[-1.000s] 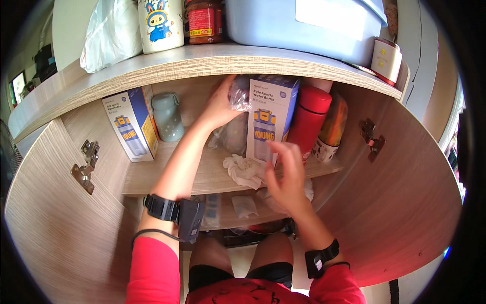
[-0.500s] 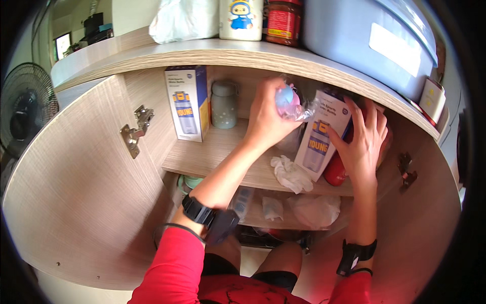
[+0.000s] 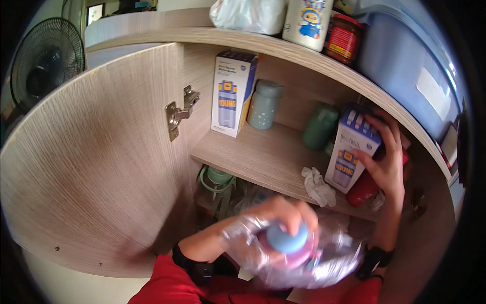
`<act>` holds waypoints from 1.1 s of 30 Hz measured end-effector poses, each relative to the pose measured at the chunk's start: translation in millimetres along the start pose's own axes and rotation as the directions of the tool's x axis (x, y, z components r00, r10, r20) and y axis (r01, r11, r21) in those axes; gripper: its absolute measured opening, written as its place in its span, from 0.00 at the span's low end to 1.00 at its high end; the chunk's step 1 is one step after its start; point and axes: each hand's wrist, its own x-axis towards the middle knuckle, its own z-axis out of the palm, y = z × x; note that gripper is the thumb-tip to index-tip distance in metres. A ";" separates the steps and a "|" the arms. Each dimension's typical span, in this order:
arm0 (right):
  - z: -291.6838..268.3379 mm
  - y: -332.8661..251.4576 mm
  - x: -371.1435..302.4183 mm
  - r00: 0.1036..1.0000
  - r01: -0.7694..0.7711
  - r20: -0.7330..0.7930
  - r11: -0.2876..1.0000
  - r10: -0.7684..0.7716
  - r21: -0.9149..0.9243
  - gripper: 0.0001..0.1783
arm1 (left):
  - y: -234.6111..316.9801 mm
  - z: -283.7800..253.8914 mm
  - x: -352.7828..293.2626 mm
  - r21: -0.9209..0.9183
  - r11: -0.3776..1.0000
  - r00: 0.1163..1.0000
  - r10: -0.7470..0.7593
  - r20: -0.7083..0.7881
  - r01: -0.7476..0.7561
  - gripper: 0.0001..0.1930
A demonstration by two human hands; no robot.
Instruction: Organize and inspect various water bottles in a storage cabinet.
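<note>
In front of my body, my left hand is closed around a pink bottle with a light-blue lid, loosely wrapped in clear plastic. The hand and the bottle are blurred by motion. My right hand grips a tilted white-and-blue water bottle box at the right end of the shelf, thumb on its front and fingers over its far side. Behind that box lies a red object, partly hidden. Just left of the box stands a dark green bottle. A crumpled white tissue rests at the shelf's front edge.
Another upright bottle box and a grey-green flask stand at the shelf's left. The open cabinet door fills the left side. Overhead, the cabinet top bears a white bag, a jar and a blue bin. Below is a green-handled item.
My left hand has brought the wrapped bottle out of the cabinet, down toward my body. The green bottle now shows. My right hand stays on the box, and the view has shifted.
</note>
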 end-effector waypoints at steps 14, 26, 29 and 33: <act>102.1 -77.7 57.7 0.882 0.472 -0.169 0.826 -0.441 0.309 0.34 | -31.4 -61.5 -71.3 0.320 0.898 0.940 -0.337 0.060 0.302 0.23; 203.4 -106.2 108.7 0.949 0.300 -0.252 0.781 -0.187 0.548 0.29 | -10.3 -82.0 -85.7 0.489 0.815 0.950 -0.249 -0.189 0.311 0.24; 206.8 -102.3 105.2 0.941 0.314 -0.281 0.791 -0.187 0.526 0.31 | -15.1 -88.0 -89.1 0.407 0.865 0.949 -0.215 -0.231 0.295 0.25; 198.6 -103.7 94.4 0.916 0.287 -0.341 0.940 -0.212 0.185 0.45 | -18.2 -87.9 -87.0 0.422 0.847 0.939 -0.233 -0.253 0.323 0.25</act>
